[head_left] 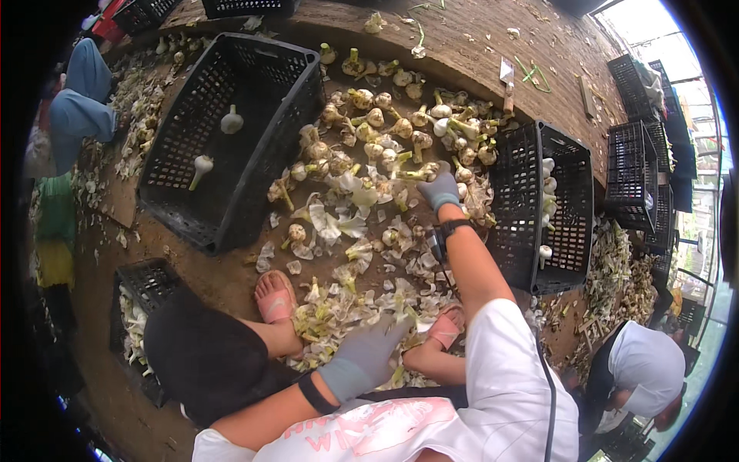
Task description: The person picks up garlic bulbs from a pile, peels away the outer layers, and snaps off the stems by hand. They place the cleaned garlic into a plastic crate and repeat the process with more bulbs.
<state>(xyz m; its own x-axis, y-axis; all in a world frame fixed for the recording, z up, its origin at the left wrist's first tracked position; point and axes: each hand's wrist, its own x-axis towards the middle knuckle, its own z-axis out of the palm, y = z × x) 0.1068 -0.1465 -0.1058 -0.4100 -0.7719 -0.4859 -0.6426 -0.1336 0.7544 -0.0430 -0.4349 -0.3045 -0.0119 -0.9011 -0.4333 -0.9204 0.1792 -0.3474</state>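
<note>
My right hand, in a grey glove, reaches into a spread of untrimmed garlic bulbs on the floor. Its fingers close round a garlic bulb whose stem points left. Closer to my body is my left hand, also gloved, with its fingers stretched out and nothing in them. It hovers over a heap of peeled garlic skins between my feet. Two cleaned bulbs, one of them a white bulb, lie in the black crate at the left. Several more sit inside the black crate at the right.
A knife lies on the cardboard beyond the pile. At the lower left, a small black basket holds garlic pieces. Stacked crates stand at the far right. Another person in a light head covering is at the lower right.
</note>
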